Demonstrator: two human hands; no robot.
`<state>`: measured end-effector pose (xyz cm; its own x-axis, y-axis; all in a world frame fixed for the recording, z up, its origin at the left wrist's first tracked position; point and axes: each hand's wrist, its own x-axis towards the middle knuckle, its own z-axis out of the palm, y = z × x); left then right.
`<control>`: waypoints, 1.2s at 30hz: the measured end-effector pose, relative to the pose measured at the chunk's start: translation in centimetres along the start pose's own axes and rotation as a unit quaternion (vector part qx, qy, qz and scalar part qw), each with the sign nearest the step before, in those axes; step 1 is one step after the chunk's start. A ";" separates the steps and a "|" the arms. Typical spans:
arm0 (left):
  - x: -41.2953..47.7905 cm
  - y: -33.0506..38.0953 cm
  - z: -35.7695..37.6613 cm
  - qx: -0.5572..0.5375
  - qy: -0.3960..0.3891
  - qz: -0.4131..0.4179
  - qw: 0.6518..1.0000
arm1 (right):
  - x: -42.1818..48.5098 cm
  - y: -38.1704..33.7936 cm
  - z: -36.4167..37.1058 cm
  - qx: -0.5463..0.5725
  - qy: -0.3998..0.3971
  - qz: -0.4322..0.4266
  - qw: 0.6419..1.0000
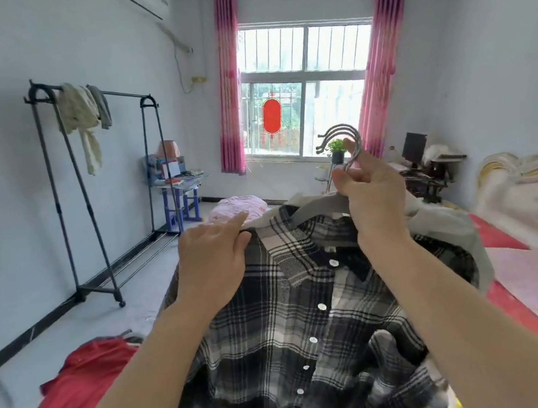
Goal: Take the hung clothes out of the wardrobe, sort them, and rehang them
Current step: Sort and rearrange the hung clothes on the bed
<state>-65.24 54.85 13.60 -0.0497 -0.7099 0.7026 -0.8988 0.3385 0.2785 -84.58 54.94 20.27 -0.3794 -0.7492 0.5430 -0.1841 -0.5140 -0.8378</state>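
A black-and-white plaid shirt (314, 318) with white buttons hangs in front of me on a grey hanger (316, 209). My right hand (372, 199) grips a bunch of grey hanger hooks (345, 141) above the shirt's collar. More pale grey clothing (443, 224) hangs behind the shirt on the same bunch. My left hand (213, 260) rests on the shirt's left shoulder, its fingers fairly straight. A black clothes rack (87, 201) stands by the left wall with a cream garment (81, 123) and a grey one draped over its bar.
A red garment (80, 396) lies at the lower left on the bed. A bed with a red and pink cover (528, 288) and padded headboard runs along the right. A pink bundle (237, 208), a small blue table, a desk and a window lie ahead.
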 end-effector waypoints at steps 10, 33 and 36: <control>-11.1 -8.4 -4.9 0.015 -0.045 -0.045 0.998 | -12.1 2.7 6.4 0.033 -0.030 0.079 0.996; -7.3 -28.2 17.3 -0.086 -0.240 -0.048 0.966 | -11.1 25.9 20.7 -0.024 0.063 0.237 0.969; -5.5 -29.2 22.4 -0.075 -0.263 -0.053 0.960 | -8.5 30.7 21.3 -0.031 0.077 0.259 0.962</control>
<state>-48.50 34.99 -13.08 -0.2108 -0.9457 0.2476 -0.8399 0.3048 0.4490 -67.70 36.66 -8.85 -0.5636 -0.8250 0.0409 0.0132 -0.0586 -0.9982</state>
